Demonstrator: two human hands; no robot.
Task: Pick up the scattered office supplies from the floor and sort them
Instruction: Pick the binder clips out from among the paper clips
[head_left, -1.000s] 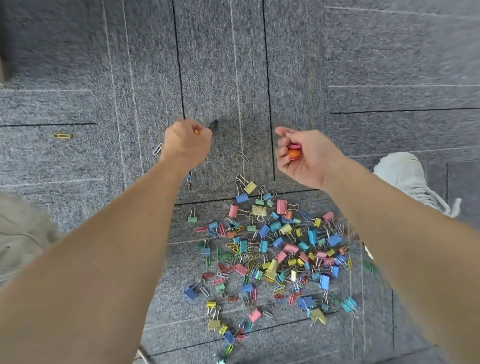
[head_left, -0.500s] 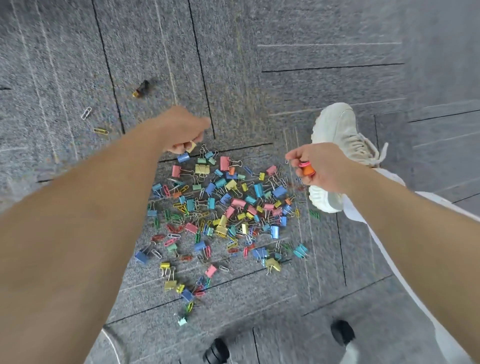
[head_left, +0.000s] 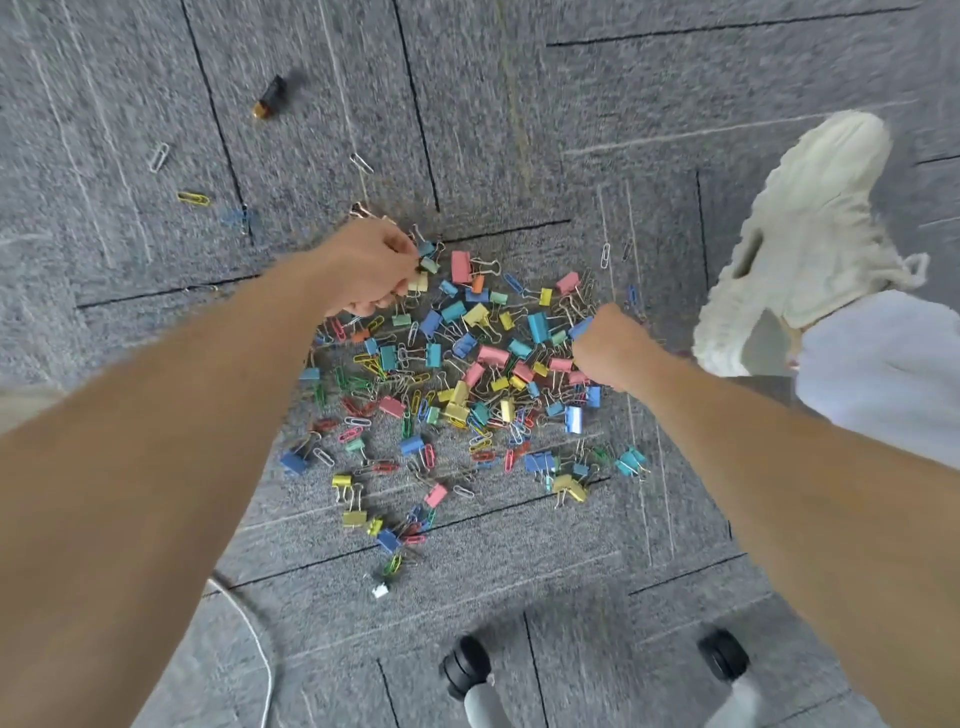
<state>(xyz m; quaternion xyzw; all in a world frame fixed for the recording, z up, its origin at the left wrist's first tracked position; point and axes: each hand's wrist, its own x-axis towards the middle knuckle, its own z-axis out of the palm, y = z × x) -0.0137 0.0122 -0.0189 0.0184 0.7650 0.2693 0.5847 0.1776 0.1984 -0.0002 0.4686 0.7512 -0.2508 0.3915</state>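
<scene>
Binder clips (head_left: 493, 356) and paper clips (head_left: 357, 421) in many colours lie heaped on the grey carpet floor (head_left: 519, 130) at the centre of view, with a stray yellow paper clip (head_left: 193, 198) at 10 o'clock and a small dark object (head_left: 270, 97) farther out at 11 o'clock. Left grip (head_left: 369, 270) is curled at the heap's 11 o'clock edge and right grip (head_left: 605, 348) at its 3 o'clock edge, both knuckles-up, so I cannot tell what either holds. A white sneaker (head_left: 810, 234) stands at 2 o'clock and black castors (head_left: 465, 667) at 6 o'clock.
</scene>
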